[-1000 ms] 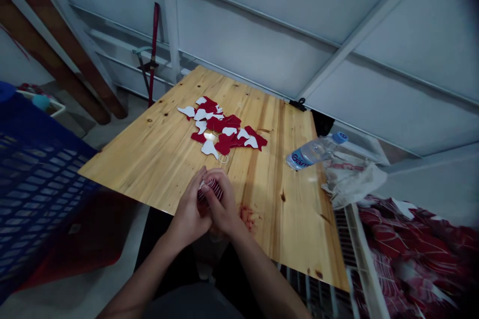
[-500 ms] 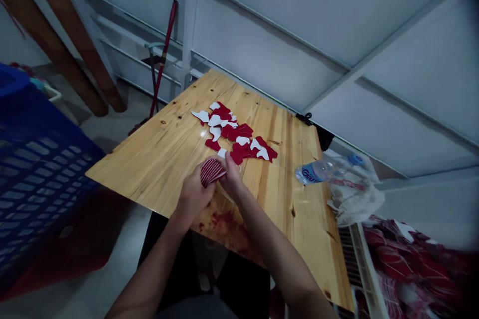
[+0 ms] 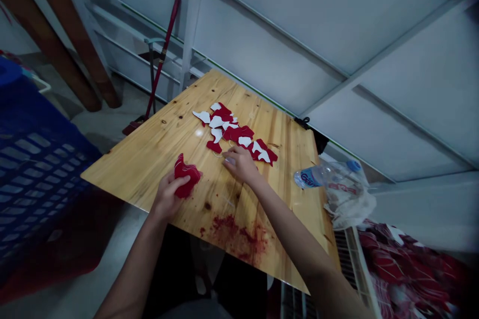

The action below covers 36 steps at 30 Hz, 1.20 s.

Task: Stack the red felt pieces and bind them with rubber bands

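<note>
On the left, my left hand (image 3: pixel 167 198) grips a small stack of red cut pieces (image 3: pixel 188 179) with thin white lines along their edges, thumb on top. My right hand (image 3: pixel 242 163) is lower than the loose pile, its fingers bent close to the tabletop. Something small and whitish shows under those fingers; its kind is unclear. Just beyond lie several red cut pieces (image 3: pixel 234 133) and white cut pieces (image 3: pixel 216 122), overlapping in a loose row. Thin thread-like strands show at the near side of the pile.
The wooden table (image 3: pixel 149 159) has red lint (image 3: pixel 239 237) scattered along its near edge. At right are a water bottle (image 3: pixel 309 178) and a plastic bag (image 3: pixel 350 202), above a crate of red striped pieces (image 3: pixel 396 259). A blue basket (image 3: pixel 41 159) stands left. A black clip (image 3: pixel 302 122) sits at the far edge.
My hands were together around the striped-edged stack. Now they are apart: the left has moved left with the stack, the right has let it go and moved right beside the pile.
</note>
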Tool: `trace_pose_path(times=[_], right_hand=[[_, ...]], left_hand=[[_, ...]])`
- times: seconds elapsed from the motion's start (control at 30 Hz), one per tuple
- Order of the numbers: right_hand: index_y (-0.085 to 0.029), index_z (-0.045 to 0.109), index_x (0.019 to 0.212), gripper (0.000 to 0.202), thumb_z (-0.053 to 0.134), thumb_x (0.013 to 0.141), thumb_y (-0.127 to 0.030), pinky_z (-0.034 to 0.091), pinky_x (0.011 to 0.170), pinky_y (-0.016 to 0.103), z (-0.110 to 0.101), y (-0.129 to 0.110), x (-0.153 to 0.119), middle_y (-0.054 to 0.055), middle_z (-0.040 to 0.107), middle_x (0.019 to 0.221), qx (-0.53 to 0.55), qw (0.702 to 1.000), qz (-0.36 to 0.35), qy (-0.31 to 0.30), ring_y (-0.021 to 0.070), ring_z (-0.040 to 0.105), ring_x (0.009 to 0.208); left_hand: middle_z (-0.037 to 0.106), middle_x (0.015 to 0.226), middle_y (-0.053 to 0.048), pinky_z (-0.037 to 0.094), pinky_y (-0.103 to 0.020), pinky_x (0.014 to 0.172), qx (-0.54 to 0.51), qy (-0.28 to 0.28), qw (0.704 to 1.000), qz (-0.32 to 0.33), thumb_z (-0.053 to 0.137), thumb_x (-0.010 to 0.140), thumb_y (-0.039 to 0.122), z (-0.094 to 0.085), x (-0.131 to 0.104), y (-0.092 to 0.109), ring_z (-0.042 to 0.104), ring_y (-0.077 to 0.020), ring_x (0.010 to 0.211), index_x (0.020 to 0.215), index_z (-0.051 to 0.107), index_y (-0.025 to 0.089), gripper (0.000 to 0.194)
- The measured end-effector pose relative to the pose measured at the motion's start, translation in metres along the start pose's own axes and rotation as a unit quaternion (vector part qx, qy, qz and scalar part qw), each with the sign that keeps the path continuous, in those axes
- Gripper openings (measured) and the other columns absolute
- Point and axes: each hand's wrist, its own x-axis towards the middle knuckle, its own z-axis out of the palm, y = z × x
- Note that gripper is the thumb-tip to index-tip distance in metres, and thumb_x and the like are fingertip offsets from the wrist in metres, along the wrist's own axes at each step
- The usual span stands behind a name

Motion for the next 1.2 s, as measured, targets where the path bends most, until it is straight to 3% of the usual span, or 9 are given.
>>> trace_pose_path(times=[0.17, 0.33, 0.47, 0.63, 0.7, 0.8, 0.93, 1.03, 1.2], right_hand=[[-0.014, 0.066, 0.075, 0.017, 0.055, 0.088, -0.014, 0.04, 0.083, 0.034, 0.002, -0.002, 0.037, 0.01, 0.063, 0.085, 0.054, 0.998, -0.012, -0.031, 0.0211, 0.055, 0.089], [-0.017, 0.054, 0.083, 0.016, 0.042, 0.093, -0.021, 0.041, 0.063, 0.027, -0.023, -0.019, 0.012, 0.003, 0.062, 0.077, 0.177, 0.984, 0.022, -0.026, 0.0142, 0.054, 0.067], [-0.02, 0.049, 0.084, 0.018, 0.05, 0.091, -0.037, 0.04, 0.055, 0.023, -0.053, -0.039, -0.033, -0.003, 0.06, 0.064, 0.427, 0.898, 0.057, -0.086, 0.0114, 0.053, 0.056], [-0.02, 0.055, 0.078, 0.028, 0.073, 0.072, -0.04, 0.036, 0.048, 0.02, -0.073, -0.044, -0.079, -0.007, 0.054, 0.056, 0.532, 0.832, 0.135, -0.08, 0.0077, 0.047, 0.048], [-0.02, 0.054, 0.072, 0.034, 0.082, 0.059, -0.036, 0.034, 0.045, 0.019, -0.071, -0.036, -0.092, -0.008, 0.051, 0.054, 0.546, 0.819, 0.175, -0.028, 0.0068, 0.044, 0.046], [-0.021, 0.047, 0.061, 0.042, 0.086, 0.052, -0.037, 0.028, 0.04, 0.019, -0.058, -0.024, -0.107, -0.01, 0.046, 0.047, 0.52, 0.79, 0.273, 0.176, 0.0055, 0.037, 0.041], [-0.023, 0.038, 0.051, 0.057, 0.083, 0.054, -0.057, 0.027, 0.035, 0.021, -0.035, -0.029, -0.12, -0.008, 0.041, 0.041, 0.597, 0.662, 0.356, 0.281, 0.0057, 0.034, 0.036], [-0.02, 0.061, 0.065, 0.056, 0.074, 0.057, -0.074, 0.05, 0.051, 0.027, -0.027, -0.047, -0.13, 0.005, 0.068, 0.068, 0.717, 0.595, 0.296, 0.211, 0.0158, 0.063, 0.058], [-0.022, 0.071, 0.114, 0.077, 0.082, 0.054, -0.068, 0.052, 0.096, 0.046, -0.036, -0.052, -0.151, 0.014, 0.064, 0.13, 0.725, 0.669, 0.134, 0.091, 0.0329, 0.061, 0.119]], left_hand=[[0.075, 0.078, -0.008, 0.037, -0.019, 0.039, 0.011, -0.004, 1.0, -0.011, 0.079, 0.06, 0.028, 0.001, -0.008, 0.0, 0.055, -0.01, 0.046, 0.103, 0.066, 0.008, 0.049], [0.075, 0.099, -0.016, 0.043, -0.023, 0.042, 0.018, -0.067, 0.997, -0.015, 0.077, 0.062, 0.027, 0.006, -0.015, 0.002, 0.057, -0.0117, 0.051, 0.102, 0.069, 0.008, 0.045], [0.075, 0.096, -0.012, 0.045, -0.024, 0.043, 0.023, -0.14, 0.989, -0.046, 0.075, 0.061, 0.028, 0.029, -0.021, -0.007, 0.057, -0.0124, 0.052, 0.104, 0.07, 0.011, 0.047], [0.069, 0.065, -0.003, 0.044, -0.023, 0.041, 0.043, -0.197, 0.975, -0.095, 0.074, 0.058, 0.027, 0.055, -0.035, -0.036, 0.056, -0.0128, 0.046, 0.082, 0.071, 0.013, 0.028], [0.071, 0.071, -0.005, 0.04, -0.023, 0.037, 0.034, -0.231, 0.967, -0.1, 0.072, 0.06, 0.031, 0.058, -0.041, -0.044, 0.053, -0.0115, 0.042, 0.084, 0.072, 0.013, 0.03], [0.074, 0.085, -0.009, 0.047, -0.027, 0.046, 0.105, -0.29, 0.945, -0.112, 0.076, 0.057, 0.033, 0.059, -0.051, -0.051, 0.061, -0.0163, 0.053, 0.093, 0.072, 0.013, 0.041], [0.074, 0.093, -0.007, 0.054, -0.037, 0.08, 0.279, -0.257, 0.925, -0.026, 0.083, 0.051, 0.027, 0.063, -0.059, -0.052, 0.068, -0.0245, 0.086, 0.098, 0.07, 0.016, 0.05], [0.073, 0.097, -0.007, 0.052, -0.037, 0.084, 0.334, -0.265, 0.904, 0.026, 0.08, 0.056, 0.026, 0.068, -0.061, -0.048, 0.066, -0.0236, 0.089, 0.103, 0.069, 0.016, 0.049], [0.07, 0.078, -0.004, 0.05, -0.029, 0.064, 0.259, -0.31, 0.914, -0.046, 0.078, 0.06, 0.03, 0.073, -0.057, -0.05, 0.062, -0.0173, 0.068, 0.096, 0.071, 0.012, 0.04]])
